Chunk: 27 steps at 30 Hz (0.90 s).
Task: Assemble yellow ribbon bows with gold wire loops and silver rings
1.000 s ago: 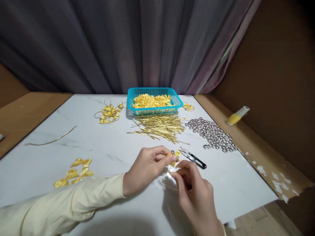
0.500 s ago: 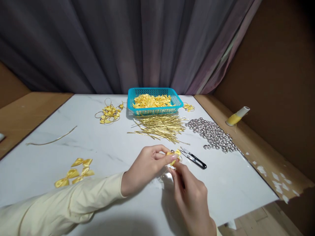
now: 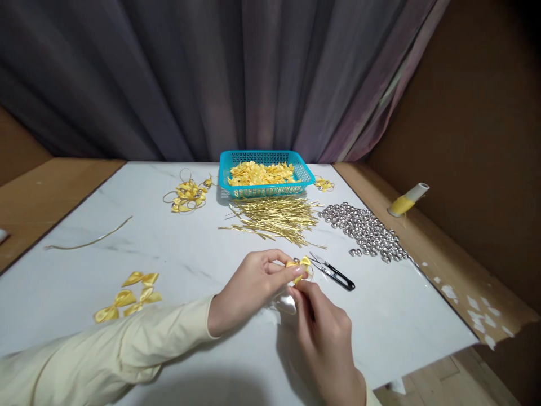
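Note:
My left hand [image 3: 262,282] pinches a small yellow ribbon bow [image 3: 303,263] between thumb and fingers. A silver bead [image 3: 296,260] and a thin loop of gold cord show at the bow. Just below it, my right hand [image 3: 325,332] has thumb and forefinger pressed together; what lies between those fingertips is too small to make out. Under the hands there is a shiny clear plastic piece [image 3: 286,304] on the table. Black-handled thread snips [image 3: 338,277] lie right of the bow, their blades pointing toward it.
Behind stands a blue basket [image 3: 264,190] of yellow bows, with gold cords [image 3: 279,219] before it. Silver beads [image 3: 366,230] are heaped right, near a spool of yellow thread [image 3: 403,204]. Finished-looking looped bows [image 3: 189,196], loose bows [image 3: 127,299] and one cord [image 3: 91,243] lie left.
My right hand has shifted slightly left and up, its fingertips closer to the bow. My left hand and the bow have hardly moved.

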{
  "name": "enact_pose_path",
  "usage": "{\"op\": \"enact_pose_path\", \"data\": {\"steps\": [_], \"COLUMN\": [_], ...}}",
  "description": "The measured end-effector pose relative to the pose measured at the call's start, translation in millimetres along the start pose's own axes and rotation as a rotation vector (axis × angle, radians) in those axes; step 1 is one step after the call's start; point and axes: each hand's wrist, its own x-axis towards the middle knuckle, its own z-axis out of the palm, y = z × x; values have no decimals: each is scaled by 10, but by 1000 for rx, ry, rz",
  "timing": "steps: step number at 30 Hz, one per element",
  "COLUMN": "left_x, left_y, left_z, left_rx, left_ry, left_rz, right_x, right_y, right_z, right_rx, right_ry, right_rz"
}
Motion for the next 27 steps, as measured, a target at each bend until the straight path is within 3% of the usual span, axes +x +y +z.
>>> {"op": "enact_pose_path", "data": {"steps": [27], "left_x": [7], "left_y": [-12], "left_z": [-14], "left_rx": [41], "left_ry": [-64], "left_rz": [6], "right_x": [-11], "right_y": [61], "right_z": [-2], "right_rx": [34], "right_ry": [-11], "right_rz": [-2]}}
